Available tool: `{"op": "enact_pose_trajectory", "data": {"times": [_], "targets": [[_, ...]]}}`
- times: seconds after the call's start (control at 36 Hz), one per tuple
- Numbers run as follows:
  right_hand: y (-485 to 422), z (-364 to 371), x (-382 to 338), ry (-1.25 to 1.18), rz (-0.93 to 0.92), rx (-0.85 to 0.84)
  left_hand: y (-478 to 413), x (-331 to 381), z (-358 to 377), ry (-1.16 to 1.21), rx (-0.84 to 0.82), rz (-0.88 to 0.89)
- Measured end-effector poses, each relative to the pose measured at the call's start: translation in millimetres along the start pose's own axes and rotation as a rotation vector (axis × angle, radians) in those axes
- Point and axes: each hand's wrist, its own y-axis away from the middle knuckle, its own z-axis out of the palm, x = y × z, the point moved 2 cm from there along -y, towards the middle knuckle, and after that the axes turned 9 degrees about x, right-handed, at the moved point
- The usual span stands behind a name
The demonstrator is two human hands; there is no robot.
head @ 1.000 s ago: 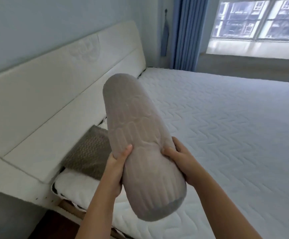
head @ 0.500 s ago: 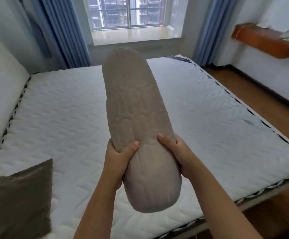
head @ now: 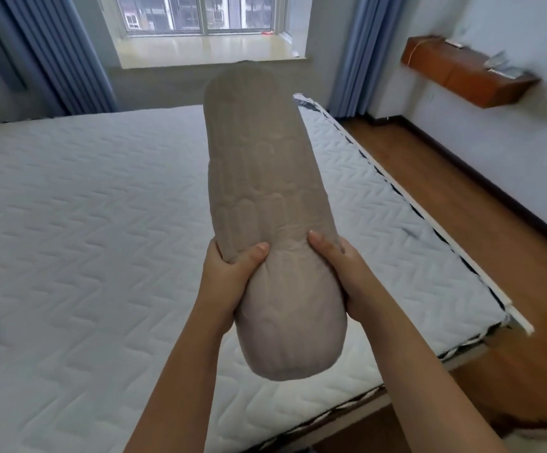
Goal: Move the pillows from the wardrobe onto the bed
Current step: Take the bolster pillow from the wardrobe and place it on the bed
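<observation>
Over bed (head: 85,223), pillow (head: 265,191) btwn left hand (head: 229,276) & right hand (head: 340,266); window (head: 200,14) behind bed, shelf (head: 461,70) at right.

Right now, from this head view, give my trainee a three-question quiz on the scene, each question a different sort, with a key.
1. True or false: the bolster pillow lies on the mattress.
2. The left grip and right grip hold the pillow: A) at its far end, B) toward its near end, C) not at all.
3. What is mounted on the right wall?
Key: 1 false, it is held above the mattress; 2 B; 3 a wooden shelf.
</observation>
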Motion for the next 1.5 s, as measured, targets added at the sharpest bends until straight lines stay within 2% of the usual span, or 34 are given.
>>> {"op": "enact_pose_trajectory", "data": {"times": [0.28,0.67,0.97,1.28,1.5], "targets": [[-8,-79,-6,-0.02,0.036,0.062,12,-9,83,-0.017,-0.049,-0.057],[4,-131,9,-0.07,0.073,0.242,11,-16,134,-0.106,-0.267,-0.14],[-38,-208,3,-0.089,0.068,0.307,2,-32,221,-0.117,-0.271,-0.16],[-151,-329,-56,-0.008,0.04,0.115,-23,-20,368,0.031,-0.092,-0.105],[-194,-377,-82,0.001,0.012,0.041,-30,-6,431,0.078,-0.105,-0.084]]}}
